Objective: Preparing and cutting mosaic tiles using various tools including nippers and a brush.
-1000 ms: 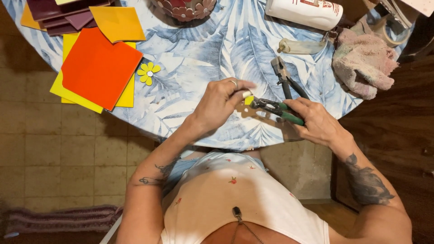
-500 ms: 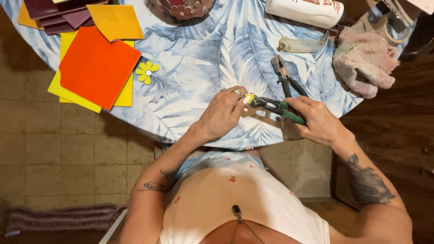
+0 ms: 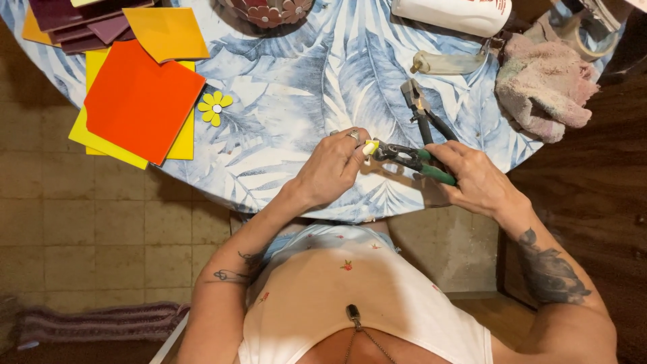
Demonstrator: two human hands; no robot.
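Note:
My left hand pinches a small yellow tile piece between thumb and fingers, just above the near edge of the round table. My right hand grips green-handled nippers, whose jaws close around the yellow piece. A second pair of dark pliers lies on the cloth just beyond the nippers. Both hands hover close together over the leaf-patterned blue tablecloth.
An orange tile lies on yellow tiles at the left, with dark purple tiles behind. A small yellow flower, a mosaic bowl, a white bottle, a rag and tape roll surround them.
My left hand has shifted slightly right, bringing the yellow piece into the nipper jaws. My right hand has held the nippers nearly still.

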